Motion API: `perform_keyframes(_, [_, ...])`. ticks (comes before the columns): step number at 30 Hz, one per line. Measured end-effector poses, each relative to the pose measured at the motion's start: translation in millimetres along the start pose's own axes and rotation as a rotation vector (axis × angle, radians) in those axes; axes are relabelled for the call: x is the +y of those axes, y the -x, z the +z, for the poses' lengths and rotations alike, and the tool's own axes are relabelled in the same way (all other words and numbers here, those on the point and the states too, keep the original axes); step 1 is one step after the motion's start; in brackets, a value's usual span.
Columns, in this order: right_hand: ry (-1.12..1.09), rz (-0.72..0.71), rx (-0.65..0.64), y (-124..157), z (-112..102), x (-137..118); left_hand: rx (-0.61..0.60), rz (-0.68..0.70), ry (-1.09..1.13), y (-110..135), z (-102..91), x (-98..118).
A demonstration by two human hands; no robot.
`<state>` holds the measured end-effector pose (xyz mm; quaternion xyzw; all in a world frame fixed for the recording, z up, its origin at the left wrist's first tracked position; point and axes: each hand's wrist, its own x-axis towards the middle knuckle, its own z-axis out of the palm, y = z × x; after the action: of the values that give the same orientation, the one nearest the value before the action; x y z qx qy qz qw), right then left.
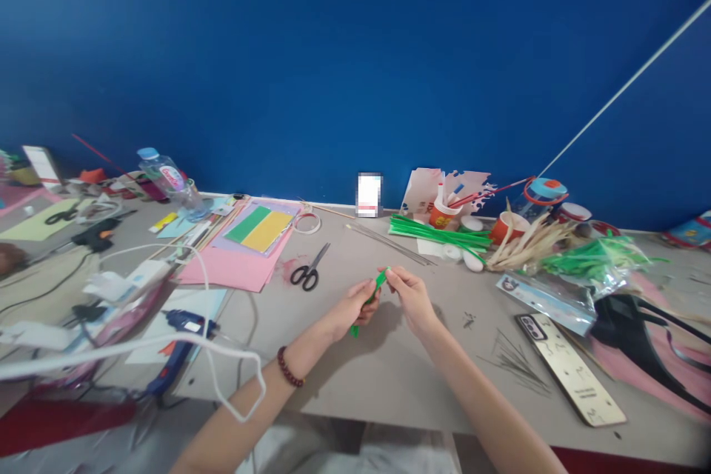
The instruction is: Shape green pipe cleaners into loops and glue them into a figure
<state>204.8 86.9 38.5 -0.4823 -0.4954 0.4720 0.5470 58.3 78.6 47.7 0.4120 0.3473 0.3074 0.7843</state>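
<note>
My left hand and my right hand meet over the middle of the grey table. Both pinch a short bright green strip that runs slanted between them, its lower end poking out below my left hand. A dark bead bracelet circles my left wrist. Black-handled scissors lie just left of my hands. A bundle of long green strips lies behind my right hand.
Pink, green and yellow paper sheets lie at the left, with a blue glue gun, white cables and a water bottle. Right: cups with pens, pale husk strips, a plastic bag of green strips, a wooden ruler.
</note>
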Motion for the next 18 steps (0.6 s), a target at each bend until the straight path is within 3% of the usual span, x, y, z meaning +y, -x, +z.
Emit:
perform_keyframes(9, [-0.010,0.018,-0.140,4,2,-6,0.140,0.252,-0.223,-2,1.9,-4])
perform_keyframes(18, [-0.003,0.043,-0.124,7,6,-7,0.188,0.266,-0.265,-4,0.8,-11])
